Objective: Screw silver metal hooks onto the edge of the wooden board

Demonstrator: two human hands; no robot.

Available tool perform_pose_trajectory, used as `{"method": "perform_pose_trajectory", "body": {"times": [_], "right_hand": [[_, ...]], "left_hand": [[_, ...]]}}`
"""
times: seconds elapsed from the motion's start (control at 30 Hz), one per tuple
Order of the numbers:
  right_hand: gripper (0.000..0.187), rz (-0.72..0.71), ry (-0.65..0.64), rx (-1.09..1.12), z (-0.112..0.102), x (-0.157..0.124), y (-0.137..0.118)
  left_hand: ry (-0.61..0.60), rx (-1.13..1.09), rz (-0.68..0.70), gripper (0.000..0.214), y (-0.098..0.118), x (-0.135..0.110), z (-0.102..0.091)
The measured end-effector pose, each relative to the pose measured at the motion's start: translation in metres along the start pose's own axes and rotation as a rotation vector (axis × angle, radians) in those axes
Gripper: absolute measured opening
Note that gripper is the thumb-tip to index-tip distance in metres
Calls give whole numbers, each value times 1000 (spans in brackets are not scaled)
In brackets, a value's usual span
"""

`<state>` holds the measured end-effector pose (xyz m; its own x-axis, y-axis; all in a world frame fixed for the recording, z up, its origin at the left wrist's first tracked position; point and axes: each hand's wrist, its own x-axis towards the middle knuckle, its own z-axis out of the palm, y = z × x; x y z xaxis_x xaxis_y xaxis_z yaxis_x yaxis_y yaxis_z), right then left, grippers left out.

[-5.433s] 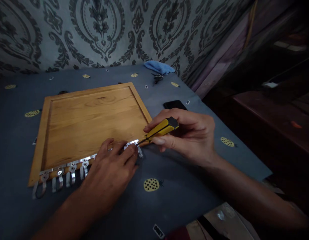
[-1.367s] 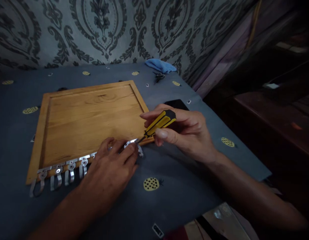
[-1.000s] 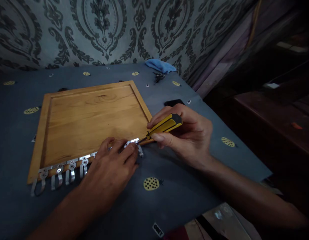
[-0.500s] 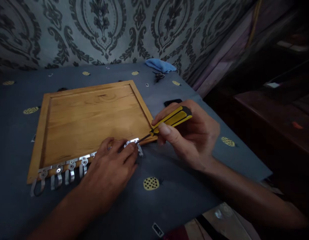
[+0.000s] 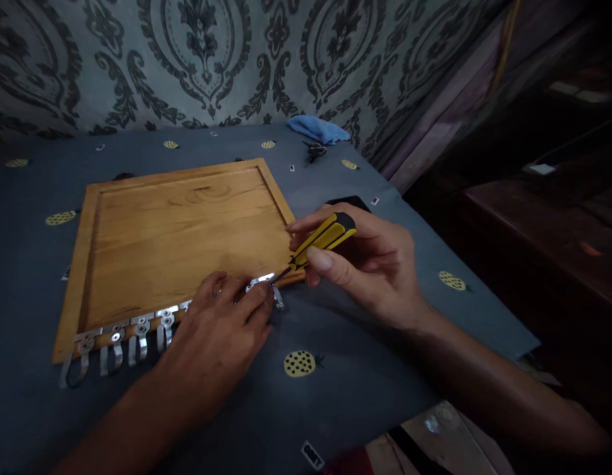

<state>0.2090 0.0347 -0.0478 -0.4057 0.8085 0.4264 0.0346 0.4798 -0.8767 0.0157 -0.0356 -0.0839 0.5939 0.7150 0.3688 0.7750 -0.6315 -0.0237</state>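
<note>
A yellow-and-black screwdriver (image 5: pixel 325 241) is pinched between the thumb and fingers of my right hand (image 5: pixel 375 267). Its shaft slants down to the left, and the tip meets the right end of a metal hook rail (image 5: pixel 167 311). My left hand (image 5: pixel 221 336) lies over that rail with curled fingers, holding it against the near edge of a framed wooden board (image 5: pixel 187 231). Several hooks show left of the hand and one at its right; the middle of the rail is hidden under it. The screw at the tip is hidden by my fingers.
The table has a dark cloth (image 5: pixel 375 389) with pineapple prints. At the back are a blue cloth (image 5: pixel 318 128) and a small dark object (image 5: pixel 314 152). A flat black object (image 5: pixel 352 202) lies behind my right hand. Patterned fabric (image 5: pixel 276 59) rises along the far side.
My right hand and the screwdriver handle have shifted left, and the handle stands somewhat steeper. The left hand, rail and board have stayed in place.
</note>
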Motion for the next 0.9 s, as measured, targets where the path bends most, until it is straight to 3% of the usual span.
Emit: {"method": "perform_pose_trajectory", "body": {"times": [0.13, 0.43, 0.9], "right_hand": [[17, 9, -57, 100, -2, 5, 1], [27, -109, 134, -57, 6, -1, 6], [31, -125, 137, -95, 6, -1, 7]], "left_hand": [[4, -26, 7, 28, 0, 0, 0], [-14, -38, 23, 20, 0, 1, -1], [-14, -56, 17, 22, -1, 2, -1]]}}
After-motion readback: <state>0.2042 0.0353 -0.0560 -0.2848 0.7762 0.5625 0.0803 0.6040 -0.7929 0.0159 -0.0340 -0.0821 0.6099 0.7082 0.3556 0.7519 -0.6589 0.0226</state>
